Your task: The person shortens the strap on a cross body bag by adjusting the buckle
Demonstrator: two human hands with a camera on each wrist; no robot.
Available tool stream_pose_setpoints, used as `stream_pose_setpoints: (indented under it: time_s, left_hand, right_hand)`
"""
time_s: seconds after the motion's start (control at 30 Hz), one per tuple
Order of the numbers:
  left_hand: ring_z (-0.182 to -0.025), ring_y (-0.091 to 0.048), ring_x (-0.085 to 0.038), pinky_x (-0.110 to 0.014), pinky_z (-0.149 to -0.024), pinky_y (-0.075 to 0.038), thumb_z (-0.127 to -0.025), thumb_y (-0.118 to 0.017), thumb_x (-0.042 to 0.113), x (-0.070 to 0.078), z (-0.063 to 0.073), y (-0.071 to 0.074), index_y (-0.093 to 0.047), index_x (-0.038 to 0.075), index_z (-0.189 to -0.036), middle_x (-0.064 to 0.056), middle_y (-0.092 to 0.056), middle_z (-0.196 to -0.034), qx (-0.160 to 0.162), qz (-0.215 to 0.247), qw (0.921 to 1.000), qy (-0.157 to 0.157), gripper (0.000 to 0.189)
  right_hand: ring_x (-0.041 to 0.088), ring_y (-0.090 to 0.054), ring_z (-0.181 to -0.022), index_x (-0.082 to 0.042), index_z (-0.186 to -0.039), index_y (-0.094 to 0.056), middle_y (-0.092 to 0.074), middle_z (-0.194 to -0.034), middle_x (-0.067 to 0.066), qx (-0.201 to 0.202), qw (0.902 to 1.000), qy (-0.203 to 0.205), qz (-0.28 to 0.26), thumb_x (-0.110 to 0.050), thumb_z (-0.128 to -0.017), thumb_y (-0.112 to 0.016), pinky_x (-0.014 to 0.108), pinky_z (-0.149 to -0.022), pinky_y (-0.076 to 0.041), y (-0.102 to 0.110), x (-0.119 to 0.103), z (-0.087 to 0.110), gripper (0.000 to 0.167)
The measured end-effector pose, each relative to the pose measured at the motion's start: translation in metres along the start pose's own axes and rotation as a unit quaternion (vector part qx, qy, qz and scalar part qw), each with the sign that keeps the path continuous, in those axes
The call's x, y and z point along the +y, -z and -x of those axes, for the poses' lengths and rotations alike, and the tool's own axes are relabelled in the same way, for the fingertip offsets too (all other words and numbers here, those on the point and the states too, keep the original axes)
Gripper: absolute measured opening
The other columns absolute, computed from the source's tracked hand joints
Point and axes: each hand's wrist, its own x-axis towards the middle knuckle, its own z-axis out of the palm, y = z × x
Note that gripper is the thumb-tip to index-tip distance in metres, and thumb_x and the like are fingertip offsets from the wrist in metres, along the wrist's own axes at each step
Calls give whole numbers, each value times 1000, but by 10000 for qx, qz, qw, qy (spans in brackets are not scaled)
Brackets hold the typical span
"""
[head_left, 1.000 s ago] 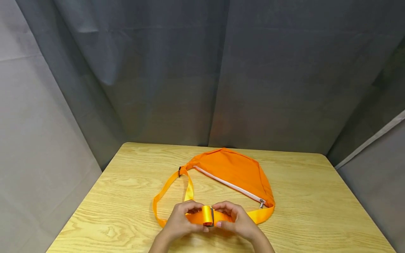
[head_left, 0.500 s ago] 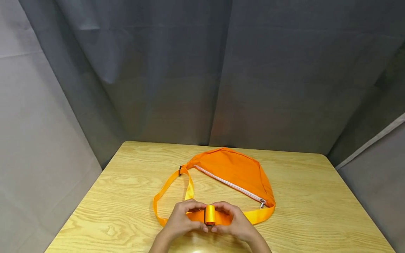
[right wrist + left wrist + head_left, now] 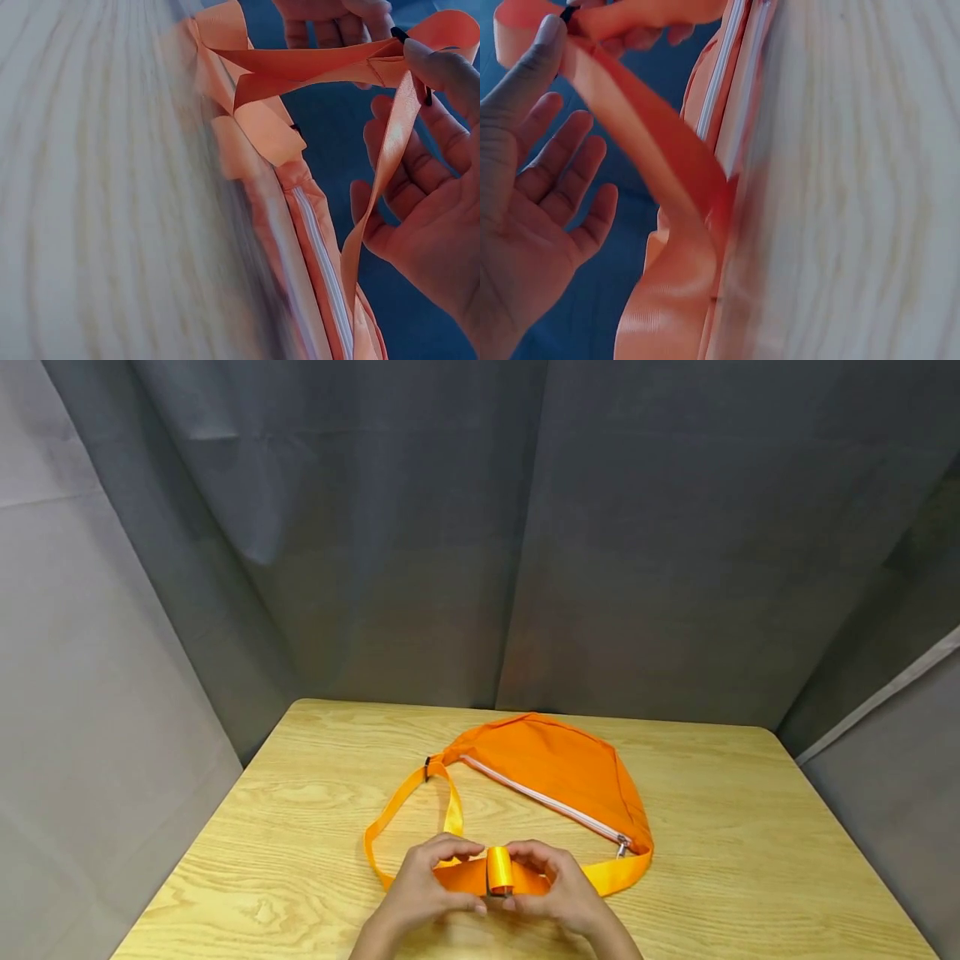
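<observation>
An orange waist bag (image 3: pixel 551 768) with a white zipper lies on the table, its orange webbing strap (image 3: pixel 461 878) running toward me. At the front, the strap passes through a black slide buckle (image 3: pixel 399 34) and stands up as a small loop (image 3: pixel 499 867). My left hand (image 3: pixel 420 885) holds the strap just left of the loop between thumb and fingers. From the right, my right hand (image 3: pixel 564 889) pinches at the buckle, thumb on its lower edge and forefinger at the top. In the right wrist view the right thumb (image 3: pixel 427 60) overlaps the buckle's edge.
A second black adjuster (image 3: pixel 427 768) joins the strap at the bag's left end. A metal zipper pull (image 3: pixel 622 845) hangs at the right end. The wooden table (image 3: pixel 750 843) is enclosed by grey curtains (image 3: pixel 637 543) behind and at both sides.
The strap loop has shifted slightly right, and the buckle's dark edge now shows on its left instead of its right. The right thumb has moved from the strap's face to the lower edge.
</observation>
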Motion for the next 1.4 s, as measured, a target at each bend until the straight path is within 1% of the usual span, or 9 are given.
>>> stream_pose_setpoints:
  time_s: [0.23, 0.4, 0.47, 0.53, 0.67, 0.87, 1.03, 1.13, 1.4]
  left_hand:
    - [-89, -59, -22, -45, -79, -46, -56, -87, 8, 24, 0, 17, -67, 8, -106, 2, -64, -101, 65, -189, 9991, 363, 54]
    - [-93, -57, -30, -50, -83, -44, -62, -86, 11, 14, 4, 24, -66, 9, -108, 2, -63, -104, -154, -126, 9955, 926, 50]
    - [-95, -56, -33, -51, -85, -43, -64, -85, 12, 4, 7, 25, -66, 9, -110, -1, -63, -106, -243, -70, 9932, 1140, 50]
    - [-97, -56, -32, -52, -86, -41, -66, -84, 13, 0, 9, 28, -65, 8, -112, -4, -62, -107, -329, -65, 9900, 1369, 51]
    - [-100, -56, -28, -48, -87, -42, -70, -83, 21, -23, 13, 30, -63, 10, -116, -5, -61, -110, -475, -181, 9872, 1512, 51]
    - [-91, -56, -24, -38, -79, -47, -76, -78, 23, -27, 11, 34, -63, 8, -115, -4, -62, -107, -659, -122, 9818, 1778, 45]
    - [-69, -53, -15, -23, -60, -45, -78, -73, 6, -25, 11, 38, -64, 3, -110, -3, -63, -90, -745, -11, 9801, 1839, 34]
    - [-62, -50, -11, -19, -53, -43, -76, -67, -6, -24, 11, 40, -65, 1, -105, -2, -60, -81, -765, 26, 9801, 1829, 30]
    - [-64, -48, -10, -22, -55, -42, -74, -60, -8, -17, 16, 51, -68, 9, -93, 3, -55, -77, -750, -438, 9836, 1581, 27]
  right_hand:
    - [24, -59, -94, -1, -117, -58, -63, -109, 11, -23, 9999, 136, -87, 2, -75, -74, 31, -86, -45, 3, 2, -1, 45]
    - [23, -59, -92, 0, -116, -58, -63, -108, 12, -25, 9999, 126, -104, 5, -74, -73, 32, -84, -45, 2, -1, -1, 45]
    - [22, -58, -92, -1, -115, -58, -62, -109, 11, -2, 9999, 107, -39, 3, -74, -74, 32, -84, -45, 2, -2, -2, 44]
    - [22, -58, -92, -2, -115, -59, -62, -110, 10, 14, 10000, 96, 2, 2, -75, -74, 31, -85, -45, 2, -4, -2, 43]
    - [23, -58, -94, -3, -116, -59, -62, -110, 9, 28, 10000, 40, 63, 0, -75, -75, 31, -86, -44, 3, -3, -2, 44]
    - [23, -58, -95, -2, -117, -58, -63, -108, 9, 57, 10000, 27, 71, -1, -75, -75, 32, -87, -43, 5, -5, -4, 45]
    - [23, -58, -95, -3, -116, -59, -63, -109, 9, 99, 9998, -105, 114, -5, -75, -76, 30, -88, -42, 7, -6, -4, 44]
    - [24, -58, -95, -3, -116, -59, -64, -107, 9, 99, 9998, -143, 91, -5, -75, -76, 31, -88, -43, 7, -7, -4, 44]
    - [24, -59, -94, -1, -117, -58, -64, -106, 10, 80, 9998, -18, 156, -4, -75, -76, 34, -86, -44, 8, -11, -3, 46]
